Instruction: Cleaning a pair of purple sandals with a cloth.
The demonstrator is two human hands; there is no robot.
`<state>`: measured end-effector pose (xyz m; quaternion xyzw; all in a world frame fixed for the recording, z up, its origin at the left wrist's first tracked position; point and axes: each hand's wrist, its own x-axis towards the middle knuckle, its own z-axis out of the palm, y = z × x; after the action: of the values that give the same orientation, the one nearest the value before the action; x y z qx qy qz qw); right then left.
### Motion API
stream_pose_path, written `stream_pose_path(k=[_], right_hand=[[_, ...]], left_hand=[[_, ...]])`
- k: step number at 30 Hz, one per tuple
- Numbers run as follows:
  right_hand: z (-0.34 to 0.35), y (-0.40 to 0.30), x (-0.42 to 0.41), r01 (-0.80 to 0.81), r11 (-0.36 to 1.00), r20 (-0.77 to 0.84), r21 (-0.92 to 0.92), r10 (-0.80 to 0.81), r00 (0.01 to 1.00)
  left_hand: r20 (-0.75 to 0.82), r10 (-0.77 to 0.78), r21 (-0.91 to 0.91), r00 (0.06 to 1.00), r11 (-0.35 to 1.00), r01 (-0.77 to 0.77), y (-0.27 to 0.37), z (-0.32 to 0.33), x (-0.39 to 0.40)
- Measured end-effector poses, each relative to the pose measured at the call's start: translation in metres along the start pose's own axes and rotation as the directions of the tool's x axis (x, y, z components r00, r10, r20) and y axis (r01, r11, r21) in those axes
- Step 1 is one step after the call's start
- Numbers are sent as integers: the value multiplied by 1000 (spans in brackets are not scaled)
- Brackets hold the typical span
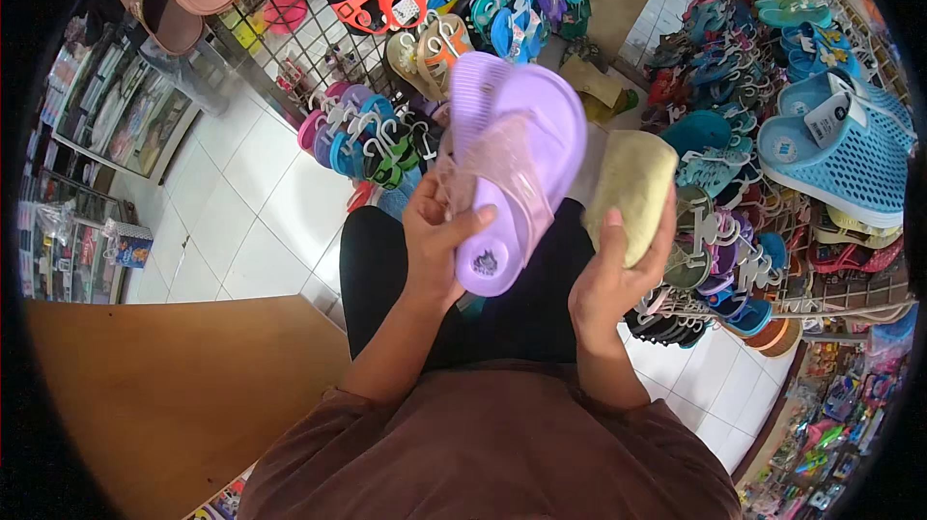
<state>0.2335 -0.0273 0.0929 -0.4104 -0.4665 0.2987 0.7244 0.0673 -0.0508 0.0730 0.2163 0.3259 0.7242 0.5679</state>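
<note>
A pair of purple slide sandals [561, 114] with translucent pinkish straps is held by my left hand [442, 230], its thumb lying over the side of the front one. The second sandal sits partly behind the first, its ribbed surface facing me. My right hand [623, 270] grips a pale yellow sponge or folded cloth [637, 187]; which of the two I cannot tell. The sponge or cloth is to the right of the sandals, apart from them. Both hands are above my lap.
Sandals on hangers [376, 136] hang from a wire grid rack [279, 20] ahead and left. More footwear crowds the right, with light blue perforated clogs [840, 143] nearest. A brown wooden surface [195, 397] lies at lower left. Glass display cases [123, 107] stand beyond the white tiled floor [246, 179].
</note>
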Motion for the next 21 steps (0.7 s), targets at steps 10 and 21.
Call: stream_pose_path(k=[10, 21], right_hand=[[12, -9, -14, 160, 968, 526, -193, -35, 850], [5, -3, 2, -30, 997, 508, -72, 62, 859]], left_hand=[[-168, 116, 5, 979, 993, -117, 1, 0, 1], [170, -35, -189, 985, 980, 68, 3, -28, 3]])
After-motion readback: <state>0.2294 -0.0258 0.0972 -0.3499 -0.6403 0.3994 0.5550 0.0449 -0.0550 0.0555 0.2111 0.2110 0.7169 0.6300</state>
